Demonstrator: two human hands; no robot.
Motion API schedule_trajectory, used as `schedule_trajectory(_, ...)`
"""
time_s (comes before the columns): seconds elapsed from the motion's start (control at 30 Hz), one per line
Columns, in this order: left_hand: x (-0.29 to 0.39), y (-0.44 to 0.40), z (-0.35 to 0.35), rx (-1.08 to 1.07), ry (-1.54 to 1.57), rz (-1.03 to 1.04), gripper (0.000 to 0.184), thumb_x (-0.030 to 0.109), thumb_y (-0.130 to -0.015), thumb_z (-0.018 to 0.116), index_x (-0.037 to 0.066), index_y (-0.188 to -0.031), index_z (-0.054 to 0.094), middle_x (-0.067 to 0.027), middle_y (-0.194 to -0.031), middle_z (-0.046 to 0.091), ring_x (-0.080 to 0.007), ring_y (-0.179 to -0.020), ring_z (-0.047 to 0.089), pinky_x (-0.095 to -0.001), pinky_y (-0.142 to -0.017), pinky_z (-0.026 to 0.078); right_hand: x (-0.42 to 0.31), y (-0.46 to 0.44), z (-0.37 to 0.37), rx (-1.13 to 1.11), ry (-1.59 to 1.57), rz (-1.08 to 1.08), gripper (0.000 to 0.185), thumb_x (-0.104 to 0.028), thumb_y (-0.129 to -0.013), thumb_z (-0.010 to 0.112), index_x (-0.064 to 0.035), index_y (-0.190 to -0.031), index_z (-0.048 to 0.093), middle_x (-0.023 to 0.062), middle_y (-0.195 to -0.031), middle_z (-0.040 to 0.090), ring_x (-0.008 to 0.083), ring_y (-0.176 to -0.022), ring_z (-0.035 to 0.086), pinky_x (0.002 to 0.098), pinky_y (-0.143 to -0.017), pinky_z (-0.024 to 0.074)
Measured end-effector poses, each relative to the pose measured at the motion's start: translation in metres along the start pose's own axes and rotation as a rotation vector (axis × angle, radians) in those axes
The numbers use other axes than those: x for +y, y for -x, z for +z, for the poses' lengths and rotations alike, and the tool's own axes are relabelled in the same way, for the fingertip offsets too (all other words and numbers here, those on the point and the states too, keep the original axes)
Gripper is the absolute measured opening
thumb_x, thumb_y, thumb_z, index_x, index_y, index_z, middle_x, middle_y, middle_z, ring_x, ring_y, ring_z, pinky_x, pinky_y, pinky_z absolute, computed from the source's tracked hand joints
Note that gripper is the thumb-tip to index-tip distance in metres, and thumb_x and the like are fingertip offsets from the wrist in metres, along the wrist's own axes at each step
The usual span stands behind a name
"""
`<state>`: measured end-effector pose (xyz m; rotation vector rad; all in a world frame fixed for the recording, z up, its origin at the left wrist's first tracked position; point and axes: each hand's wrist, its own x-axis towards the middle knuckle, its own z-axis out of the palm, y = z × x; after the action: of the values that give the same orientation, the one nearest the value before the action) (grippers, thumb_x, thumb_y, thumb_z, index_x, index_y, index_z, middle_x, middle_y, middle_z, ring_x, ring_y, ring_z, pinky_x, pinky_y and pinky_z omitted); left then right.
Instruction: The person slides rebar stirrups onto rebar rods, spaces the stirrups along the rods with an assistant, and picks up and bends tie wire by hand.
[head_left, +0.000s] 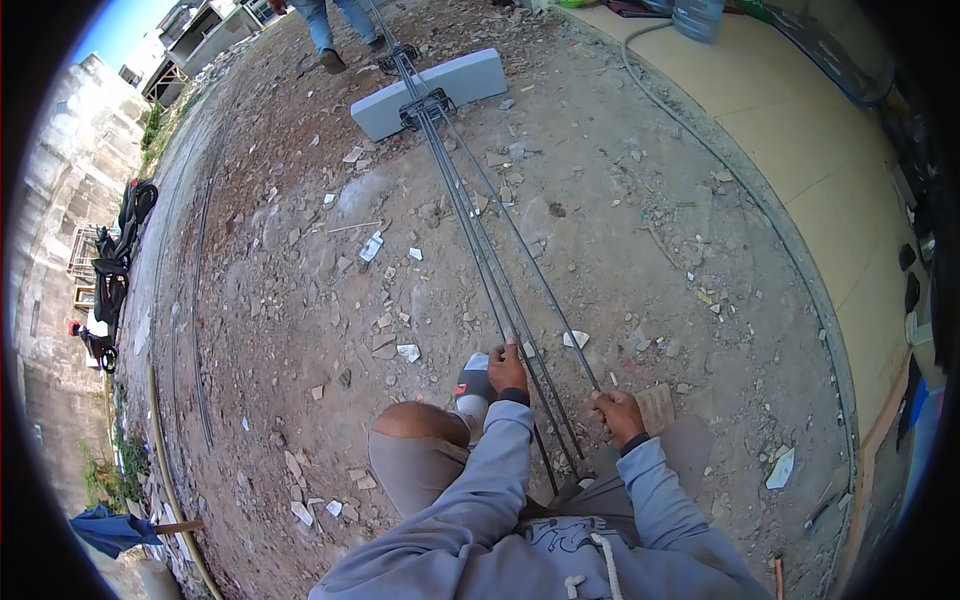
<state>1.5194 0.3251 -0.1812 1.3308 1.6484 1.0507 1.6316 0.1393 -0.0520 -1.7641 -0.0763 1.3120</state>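
Your left hand [509, 372] is closed at the near part of a bundle of long, thin metal rods [462, 200], its fingertips pinched at the bundle's left side; you cannot tell from here how many rods it grips. Your right hand [618, 415] is curled tight around the near end of a separate rod [527, 262], which angles away from the others towards your right. The bundle runs forward from between your bent knees over the dusty, rubble-strewn ground [330, 260] and crosses above a long, pale block [475, 82] lying crosswise. Dark metal loops [428, 106] cluster around the rods at that block, with a second cluster [398, 58] just past it. Beyond them, at the top, another person in jeans [318, 22] stands left of the rods. To your right, a hose [690, 130] lies near a tiled floor [790, 110]; far left, motorcycles [118, 240] stand near a wall.
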Motion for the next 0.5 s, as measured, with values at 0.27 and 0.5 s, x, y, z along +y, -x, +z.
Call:
schedule_trajectory(0.27,0.085,-0.004,-0.044,-0.394,0.47,-0.523,0.029,0.034,-0.088,0.054,0.012,-0.071,0.049,0.0023,-0.057,0.043,-0.0083,-0.043,0.039,-0.0245,-0.039,0.031,0.004,-0.003,-0.003,-0.018,0.003,-0.015,0.028,-0.03,-0.083,0.06,-0.0042,-0.072,0.059,-0.0009,-0.055,0.047,0.0067,-0.044,0.04,0.0237,-0.038,0.0298)
schedule_trajectory(0.5,0.073,-0.01,-0.054,-0.374,0.477,-0.53,0.037,0.042,-0.09,0.048,0.013,-0.066,0.044,0.0022,-0.052,0.039,-0.0089,-0.038,0.033,-0.0237,-0.035,0.024,0.03,-0.009,0.024,-0.002,-0.045,-0.143,0.031,-0.027,-0.085,0.057,-0.0037,-0.064,0.057,-0.0023,-0.054,0.044,0.0063,-0.049,0.038,0.0244,-0.046,0.0281)
